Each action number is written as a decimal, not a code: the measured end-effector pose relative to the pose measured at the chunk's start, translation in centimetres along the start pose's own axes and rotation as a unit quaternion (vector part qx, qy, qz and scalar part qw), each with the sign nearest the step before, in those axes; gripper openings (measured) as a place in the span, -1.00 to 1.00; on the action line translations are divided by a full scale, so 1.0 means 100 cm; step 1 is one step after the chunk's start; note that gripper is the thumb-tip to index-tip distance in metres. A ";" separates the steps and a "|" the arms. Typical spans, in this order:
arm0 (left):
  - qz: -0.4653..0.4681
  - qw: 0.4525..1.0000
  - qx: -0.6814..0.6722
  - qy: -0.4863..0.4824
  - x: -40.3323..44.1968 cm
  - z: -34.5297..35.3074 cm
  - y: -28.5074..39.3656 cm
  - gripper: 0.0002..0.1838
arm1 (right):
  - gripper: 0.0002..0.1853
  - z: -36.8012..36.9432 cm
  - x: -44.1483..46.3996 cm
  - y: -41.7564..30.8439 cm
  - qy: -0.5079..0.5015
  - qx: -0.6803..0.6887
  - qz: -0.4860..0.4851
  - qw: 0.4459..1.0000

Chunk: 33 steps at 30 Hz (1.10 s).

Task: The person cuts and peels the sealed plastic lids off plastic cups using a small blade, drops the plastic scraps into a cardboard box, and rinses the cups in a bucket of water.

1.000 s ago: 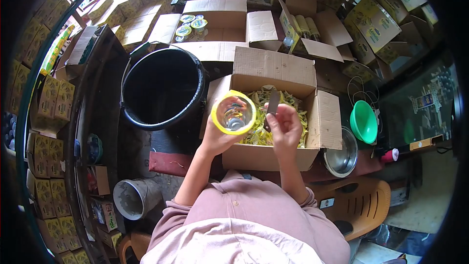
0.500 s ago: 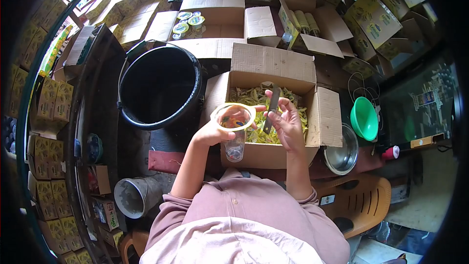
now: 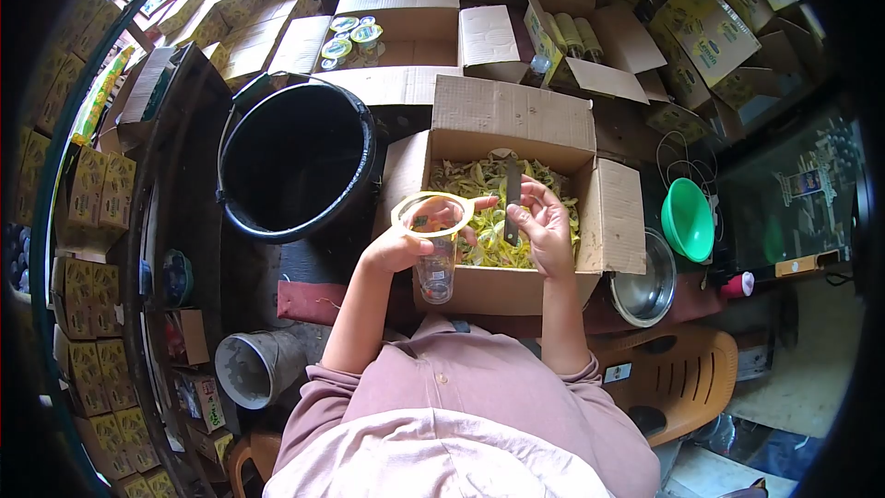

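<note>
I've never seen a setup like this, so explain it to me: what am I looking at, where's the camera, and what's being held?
There is no robot here, just a person using two bare hands. The view comes from a camera worn on their head, looking forward and down, so their shirt fills the bottom.

The left hand holds a clear plastic cup with a yellow rim. The right hand holds a flat dark blade upright.

Behind the hands, an open cardboard box holds yellow-green strips. A black bucket stands to its left, with a metal bowl and green bowl to its right. Farther back, another open box holds lidded cups.
</note>
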<state>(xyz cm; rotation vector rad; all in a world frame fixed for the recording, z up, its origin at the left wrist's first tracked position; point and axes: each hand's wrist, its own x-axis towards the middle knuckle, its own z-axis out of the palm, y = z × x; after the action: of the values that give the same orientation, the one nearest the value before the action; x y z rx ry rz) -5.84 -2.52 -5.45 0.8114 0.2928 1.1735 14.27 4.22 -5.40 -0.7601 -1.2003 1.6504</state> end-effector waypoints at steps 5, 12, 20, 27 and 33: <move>-0.011 0.999 0.032 0.002 0.000 -0.010 -0.001 -0.28 | -0.69 -0.009 -0.005 -0.012 -0.008 0.155 0.038 0.987; -0.051 0.997 0.014 0.047 -0.003 -0.011 -0.003 -0.27 | -0.67 -0.017 -0.012 -0.003 -0.239 0.309 0.191 0.900; -0.051 0.998 0.004 0.036 -0.007 -0.013 -0.003 -0.29 | -0.68 -0.024 -0.016 0.004 -0.089 0.152 0.143 0.974; -0.074 0.997 0.025 0.023 -0.013 -0.013 0.003 -0.32 | -0.69 -0.012 -0.019 0.003 -0.089 0.116 0.173 0.974; -0.127 0.989 0.016 0.068 -0.023 -0.014 0.011 -0.36 | -0.70 0.003 -0.027 -0.005 -0.104 0.157 0.154 0.970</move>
<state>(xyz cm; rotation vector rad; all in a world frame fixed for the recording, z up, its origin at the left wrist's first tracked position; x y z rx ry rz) -8.28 -3.82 -6.09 0.7001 0.5143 0.9884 15.22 1.68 -4.97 -0.6054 -0.9580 2.1597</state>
